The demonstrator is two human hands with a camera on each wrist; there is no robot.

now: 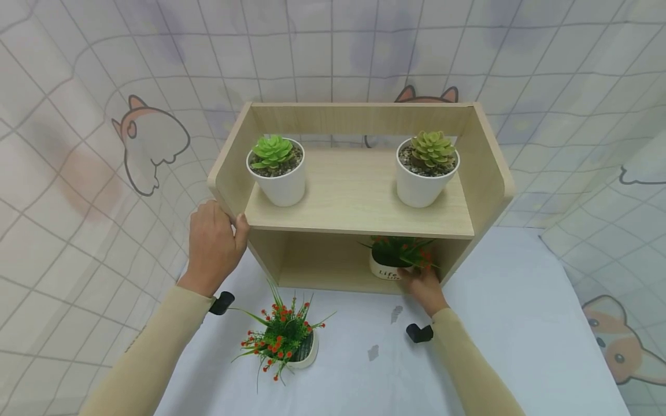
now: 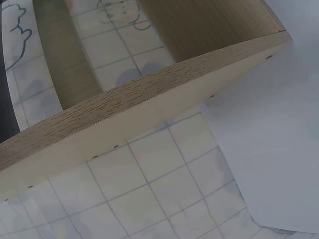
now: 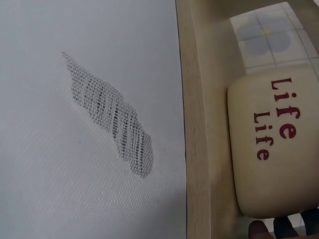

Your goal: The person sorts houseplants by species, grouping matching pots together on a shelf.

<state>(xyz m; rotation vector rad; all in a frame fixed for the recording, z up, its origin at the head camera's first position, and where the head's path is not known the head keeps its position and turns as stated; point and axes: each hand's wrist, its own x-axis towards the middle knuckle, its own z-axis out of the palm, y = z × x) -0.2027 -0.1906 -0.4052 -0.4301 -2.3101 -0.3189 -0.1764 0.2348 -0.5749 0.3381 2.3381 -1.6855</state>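
My left hand (image 1: 213, 242) grips the left side panel of a light wooden shelf unit (image 1: 343, 228), thumb by its front edge. On the lower level, at the right, sits a white oval pot (image 3: 274, 144) lettered "Life Life", holding grassy leaves and red flowers (image 1: 400, 249). The right hand (image 1: 425, 289) holds this pot at its right end, fingertips low on its wall in the right wrist view. The upper board partly covers the plant from above. In the left wrist view the side panel (image 2: 144, 99) shows, but the hand does not.
Two white pots with succulents, a bright green one (image 1: 283, 182) and a duller one (image 1: 418, 185), stand on the upper level. A second red-flowered pot (image 1: 307, 352) is on the white tabletop (image 1: 364, 381) before the unit. A grid-patterned curtain (image 1: 333, 52) hangs behind.
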